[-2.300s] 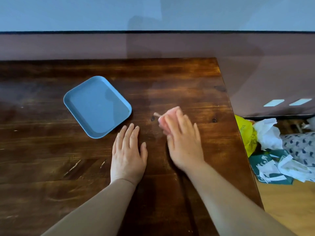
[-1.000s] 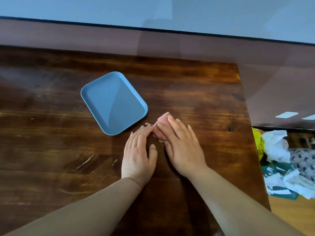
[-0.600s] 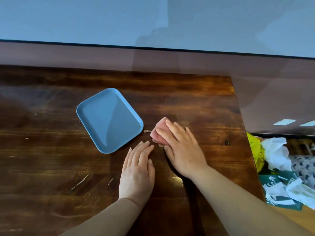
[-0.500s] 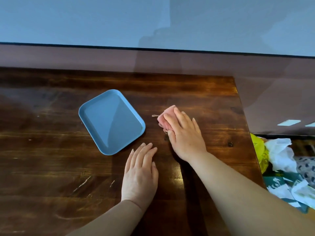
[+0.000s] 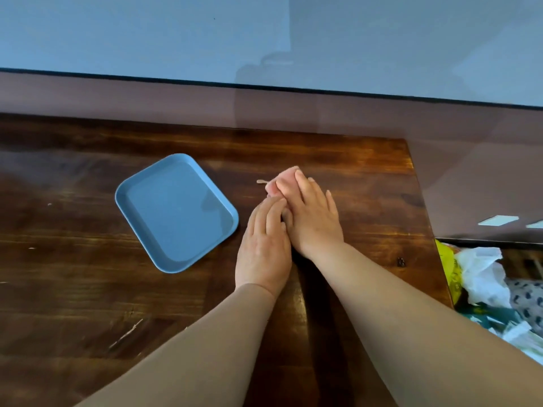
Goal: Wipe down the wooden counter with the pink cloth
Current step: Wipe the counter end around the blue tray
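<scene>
Both hands lie flat: right hand (image 5: 313,217) presses the pink cloth (image 5: 280,181), left hand (image 5: 264,245) rests on the desk (image 5: 367,183); wipe with even pressure, skirting the blue tray (image 5: 176,211).

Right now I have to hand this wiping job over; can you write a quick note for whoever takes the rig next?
Right hand: flat, fingers straight, pressing the pink cloth onto the wooden counter.
Left hand: flat on the counter, fingers straight, touching the right hand's thumb side; it holds nothing.
Cloth: bunched under the right fingertips, right of the blue tray and apart from it.
Done: cannot tell from this view how much is wiped; no wet streaks show.
Left: probably the far edge, the long stretch left of the tray, the near side, and under the tray once it is moved.
</scene>
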Demonstrator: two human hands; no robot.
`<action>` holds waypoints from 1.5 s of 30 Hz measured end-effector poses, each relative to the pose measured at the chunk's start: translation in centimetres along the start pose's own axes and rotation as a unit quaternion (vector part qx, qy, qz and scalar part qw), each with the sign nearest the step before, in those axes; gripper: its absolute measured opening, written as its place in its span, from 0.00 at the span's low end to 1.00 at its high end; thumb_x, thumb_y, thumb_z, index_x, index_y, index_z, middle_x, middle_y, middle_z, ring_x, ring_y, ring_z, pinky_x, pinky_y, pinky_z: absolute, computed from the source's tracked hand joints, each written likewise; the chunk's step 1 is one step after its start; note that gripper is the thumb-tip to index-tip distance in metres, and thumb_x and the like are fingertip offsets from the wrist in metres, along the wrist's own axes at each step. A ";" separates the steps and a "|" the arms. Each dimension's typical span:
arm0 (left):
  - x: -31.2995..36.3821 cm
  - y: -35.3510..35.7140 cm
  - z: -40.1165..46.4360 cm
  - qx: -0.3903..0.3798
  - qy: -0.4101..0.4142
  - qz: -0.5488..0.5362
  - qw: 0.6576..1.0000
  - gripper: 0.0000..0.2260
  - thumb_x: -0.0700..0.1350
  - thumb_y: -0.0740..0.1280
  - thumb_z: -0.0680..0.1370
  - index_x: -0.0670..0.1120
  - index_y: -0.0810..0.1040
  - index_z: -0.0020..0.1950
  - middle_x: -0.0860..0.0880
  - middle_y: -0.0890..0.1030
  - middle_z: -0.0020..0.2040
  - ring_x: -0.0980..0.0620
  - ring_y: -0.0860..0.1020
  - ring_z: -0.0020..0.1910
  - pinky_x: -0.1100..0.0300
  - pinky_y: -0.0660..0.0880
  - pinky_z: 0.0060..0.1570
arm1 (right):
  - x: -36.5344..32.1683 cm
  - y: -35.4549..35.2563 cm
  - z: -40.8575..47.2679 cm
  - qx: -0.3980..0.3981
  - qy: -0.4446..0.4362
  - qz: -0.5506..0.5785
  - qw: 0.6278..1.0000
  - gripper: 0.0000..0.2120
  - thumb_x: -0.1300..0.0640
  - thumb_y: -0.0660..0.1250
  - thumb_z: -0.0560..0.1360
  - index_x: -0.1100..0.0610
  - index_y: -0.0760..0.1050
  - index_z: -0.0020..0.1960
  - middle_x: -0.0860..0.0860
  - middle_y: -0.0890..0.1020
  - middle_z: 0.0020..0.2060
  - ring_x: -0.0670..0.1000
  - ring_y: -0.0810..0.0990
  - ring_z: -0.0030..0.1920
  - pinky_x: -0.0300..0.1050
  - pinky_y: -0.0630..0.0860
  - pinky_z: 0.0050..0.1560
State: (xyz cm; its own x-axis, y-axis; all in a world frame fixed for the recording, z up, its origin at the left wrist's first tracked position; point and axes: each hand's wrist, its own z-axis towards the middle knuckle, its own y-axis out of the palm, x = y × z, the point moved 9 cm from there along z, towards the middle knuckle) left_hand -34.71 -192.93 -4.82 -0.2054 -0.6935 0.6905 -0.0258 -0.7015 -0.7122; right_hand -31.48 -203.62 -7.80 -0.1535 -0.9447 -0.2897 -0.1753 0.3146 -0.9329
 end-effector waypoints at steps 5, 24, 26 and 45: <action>-0.7 0.4 -0.3 -0.014 -0.008 0.040 0.999 0.24 0.39 0.63 0.80 0.48 0.62 0.76 0.50 0.64 0.76 0.54 0.59 0.76 0.57 0.60 0.74 | -0.5 0.6 -4.0 0.013 -0.065 0.001 0.998 0.28 0.41 0.40 0.80 0.36 0.33 0.77 0.40 0.37 0.79 0.44 0.38 0.79 0.48 0.37 0.77; -1.0 1.3 0.1 -0.010 -0.025 0.179 0.984 0.23 0.42 0.56 0.81 0.47 0.63 0.77 0.49 0.65 0.77 0.50 0.59 0.78 0.57 0.49 0.74 | 2.0 -3.3 6.8 0.120 0.033 0.000 0.992 0.24 0.48 0.49 0.85 0.44 0.50 0.80 0.50 0.51 0.81 0.54 0.50 0.80 0.56 0.47 0.79; -1.0 1.4 0.1 -0.016 -0.025 0.187 0.982 0.23 0.42 0.55 0.81 0.47 0.64 0.77 0.49 0.66 0.76 0.50 0.60 0.77 0.57 0.49 0.74 | 1.9 -3.2 7.3 0.127 0.038 -0.010 0.991 0.24 0.48 0.50 0.85 0.44 0.50 0.80 0.50 0.51 0.81 0.55 0.50 0.80 0.56 0.48 0.79; -0.6 1.5 0.3 -0.045 -0.016 0.215 0.975 0.23 0.46 0.52 0.80 0.47 0.68 0.75 0.49 0.66 0.77 0.49 0.59 0.78 0.54 0.54 0.75 | 3.8 -4.9 7.7 0.145 0.092 0.012 0.985 0.23 0.50 0.53 0.85 0.45 0.52 0.79 0.50 0.52 0.81 0.54 0.51 0.80 0.55 0.48 0.80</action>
State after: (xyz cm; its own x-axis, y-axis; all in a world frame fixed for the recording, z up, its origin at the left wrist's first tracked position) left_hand -34.33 -193.58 -6.25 -0.1861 -0.9265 0.3271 -0.0306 -0.3273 -0.9444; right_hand -23.70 -209.46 -5.99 -0.3327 -0.8963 -0.2931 0.1122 0.2710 -0.9560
